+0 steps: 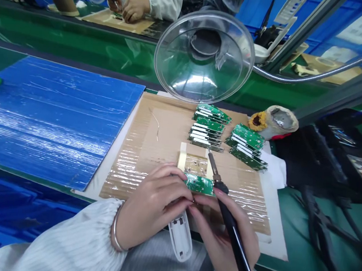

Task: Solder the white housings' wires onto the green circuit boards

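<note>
A small green circuit board lies between my two hands, in front of a cardboard jig with cream strips. My left hand is closed, its fingers at the board's left end and front edge. Below its thumb a white plastic casing points toward me; the hands hide its upper end. My right hand grips a black-handled soldering iron, its metal tip pointing away over the jig. Right thumb and fingertips meet the left fingertips at the board's front edge; what they pinch there is hidden.
Stacked circuit boards and more boards lie behind the jig on cardboard. A solder wire lies left. A magnifier lens overhangs the back. A tape-wrapped cup stands right. A co-worker's hands work opposite.
</note>
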Available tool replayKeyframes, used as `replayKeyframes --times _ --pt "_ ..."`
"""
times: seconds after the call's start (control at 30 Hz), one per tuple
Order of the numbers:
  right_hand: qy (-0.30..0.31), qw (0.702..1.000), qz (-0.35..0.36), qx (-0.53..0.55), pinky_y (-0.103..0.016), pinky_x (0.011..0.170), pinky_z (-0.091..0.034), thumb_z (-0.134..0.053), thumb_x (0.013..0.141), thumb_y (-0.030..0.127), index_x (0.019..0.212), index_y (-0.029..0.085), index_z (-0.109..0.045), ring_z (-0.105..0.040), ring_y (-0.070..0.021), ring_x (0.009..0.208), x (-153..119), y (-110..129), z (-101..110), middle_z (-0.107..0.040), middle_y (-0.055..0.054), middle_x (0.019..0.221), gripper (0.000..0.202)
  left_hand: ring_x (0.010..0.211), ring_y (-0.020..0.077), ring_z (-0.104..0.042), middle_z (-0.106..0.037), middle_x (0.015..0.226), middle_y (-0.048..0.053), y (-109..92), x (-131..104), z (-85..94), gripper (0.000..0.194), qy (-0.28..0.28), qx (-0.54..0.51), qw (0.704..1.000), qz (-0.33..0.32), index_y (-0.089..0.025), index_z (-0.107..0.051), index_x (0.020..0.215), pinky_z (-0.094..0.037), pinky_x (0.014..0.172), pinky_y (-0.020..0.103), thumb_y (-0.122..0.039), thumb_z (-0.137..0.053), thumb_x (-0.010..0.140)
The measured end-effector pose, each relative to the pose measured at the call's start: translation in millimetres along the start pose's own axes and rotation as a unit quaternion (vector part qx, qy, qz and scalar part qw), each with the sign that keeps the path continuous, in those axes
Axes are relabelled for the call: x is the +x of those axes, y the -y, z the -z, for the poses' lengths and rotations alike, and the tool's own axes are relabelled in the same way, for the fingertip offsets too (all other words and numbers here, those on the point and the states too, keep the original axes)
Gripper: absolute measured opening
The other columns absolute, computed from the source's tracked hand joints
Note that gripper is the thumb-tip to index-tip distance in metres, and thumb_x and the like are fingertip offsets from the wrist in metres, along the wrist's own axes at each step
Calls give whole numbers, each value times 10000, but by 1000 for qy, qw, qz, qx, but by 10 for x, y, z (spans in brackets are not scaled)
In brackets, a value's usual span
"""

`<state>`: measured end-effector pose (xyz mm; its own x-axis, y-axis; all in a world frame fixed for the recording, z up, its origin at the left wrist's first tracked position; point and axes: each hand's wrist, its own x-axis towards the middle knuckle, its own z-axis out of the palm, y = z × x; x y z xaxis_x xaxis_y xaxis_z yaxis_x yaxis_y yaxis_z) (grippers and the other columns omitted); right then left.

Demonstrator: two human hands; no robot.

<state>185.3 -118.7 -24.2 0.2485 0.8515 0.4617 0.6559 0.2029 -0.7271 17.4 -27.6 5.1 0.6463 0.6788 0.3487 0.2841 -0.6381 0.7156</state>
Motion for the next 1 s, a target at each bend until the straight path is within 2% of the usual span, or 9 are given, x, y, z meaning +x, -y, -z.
replayKeyframes --times 0.07,0.2,0.4,0.53,0.63,0.73,0.8,0.9,1.0 --pt "-9 999 -25 21 -260 803 -628 -751 750 109 1307 228 -523 -725 -143 858 -11 -15 -10 -738 6 973 612 1083 167 -564 -697 884 -2 -8 -2 -6 59 2 -7 1000 6 -181 -646 904 -407 1077 392 -146 -602 925" --pt "-11 998 -39 39 -259 783 -630 -752 733 69 1301 219 -531 -724 -149 854 -37 -39 -12 -738 -14 1001 627 1127 168 -540 -696 936 -8 -8 -9 3 72 13 -3 1000 5 -188 -657 958 -346 1143 417 -154 -599 933" --pt "-23 998 -62 19 -234 796 -624 -752 745 86 1283 217 -544 -721 -128 817 -31 -33 -6 -743 -2 971 591 1145 179 -538 -687 993 17 26 -4 -1 123 8 -10 1000 -4 -179 -657 1023 -342 1155 431 -125 -596 931" --pt "-28 997 -63 36 -279 822 -628 -739 749 72 1297 224 -536 -720 -142 835 0 -26 39 -738 -4 983 604 1120 181 -534 -644 1027 46 6 15 -14 121 -9 -19 1000 -1 -167 -649 1007 -386 1103 423 -102 -597 919" --pt "-56 997 -57 9 -299 781 -630 -711 772 71 1284 224 -560 -726 -165 824 29 -8 119 -743 -17 977 555 1107 186 -524 -600 1057 66 -31 23 -30 95 -25 -15 999 22 -160 -640 968 -417 1044 408 -100 -588 915" --pt "-104 993 -54 -34 -305 799 -619 -682 795 63 1223 211 -610 -729 -169 782 38 8 171 -749 -14 898 459 1089 181 -525 -582 1043 59 -56 18 -41 96 -37 -10 999 30 -162 -630 944 -402 1051 415 -86 -584 907" --pt "-93 993 -63 -20 -303 808 -621 -687 794 69 1240 212 -596 -731 -168 789 27 17 162 -750 -14 919 477 1074 174 -531 -579 1024 51 -61 9 -43 101 -47 -8 998 30 -163 -629 934 -399 1057 412 -76 -592 898" --pt "-33 997 -71 16 -258 795 -628 -706 786 83 1306 228 -537 -729 -151 851 14 34 94 -742 -10 1018 566 1051 164 -543 -582 994 43 -62 -3 -41 89 -61 -4 997 35 -163 -631 910 -386 1083 416 -79 -613 887" --pt "-2 998 -67 22 -223 854 -612 -714 789 106 1317 237 -519 -723 -125 894 35 59 20 -738 8 1036 578 1044 160 -552 -591 978 37 -64 -11 -51 84 -71 -1 997 38 -169 -631 902 -361 1120 427 -87 -626 883"
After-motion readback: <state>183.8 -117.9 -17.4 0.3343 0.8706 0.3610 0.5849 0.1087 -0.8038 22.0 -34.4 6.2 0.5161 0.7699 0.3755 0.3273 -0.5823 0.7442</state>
